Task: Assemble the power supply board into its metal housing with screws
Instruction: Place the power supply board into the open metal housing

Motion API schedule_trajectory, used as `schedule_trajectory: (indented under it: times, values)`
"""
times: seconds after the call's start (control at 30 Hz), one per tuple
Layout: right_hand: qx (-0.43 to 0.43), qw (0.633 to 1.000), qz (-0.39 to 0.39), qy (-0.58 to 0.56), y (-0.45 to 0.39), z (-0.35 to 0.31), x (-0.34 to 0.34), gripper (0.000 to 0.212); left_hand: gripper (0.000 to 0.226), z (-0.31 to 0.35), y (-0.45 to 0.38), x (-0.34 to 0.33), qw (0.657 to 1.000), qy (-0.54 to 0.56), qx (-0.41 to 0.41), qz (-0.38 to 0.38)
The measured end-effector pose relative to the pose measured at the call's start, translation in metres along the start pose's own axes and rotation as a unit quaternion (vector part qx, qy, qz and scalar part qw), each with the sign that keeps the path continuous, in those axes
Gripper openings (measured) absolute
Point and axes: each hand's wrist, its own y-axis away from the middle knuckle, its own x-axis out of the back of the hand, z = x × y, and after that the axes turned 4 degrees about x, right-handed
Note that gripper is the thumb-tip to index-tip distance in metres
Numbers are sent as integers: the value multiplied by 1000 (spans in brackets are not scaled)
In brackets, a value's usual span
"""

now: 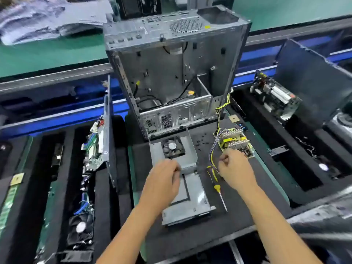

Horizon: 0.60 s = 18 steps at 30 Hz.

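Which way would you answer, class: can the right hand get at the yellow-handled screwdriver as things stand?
Probably yes. The screwdriver lies uncovered on the black mat, just inside the right hand, and nothing rests on it. The hand's fingers are curled near the board's wires, so they may need freeing first.

no text legible, black box [141, 5] print blurred

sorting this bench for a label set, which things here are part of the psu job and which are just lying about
Job:
- board
- housing with fan
- cover
- screws
- screwdriver
- left hand
- right hand

Lying about:
- pc case
- motherboard
- spare fan
- second unit
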Motion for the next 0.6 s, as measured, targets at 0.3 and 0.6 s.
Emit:
schedule_trajectory:
  times: [0.3, 0.6]
  values:
    - [-12, 982, -130, 135, -10, 6, -36, 9, 13, -3, -65, -13, 993, -112, -26, -41]
    - [22, 993, -91, 72, -24, 7, -15, 3, 26, -11, -68, -23, 983, -86, -32, -159]
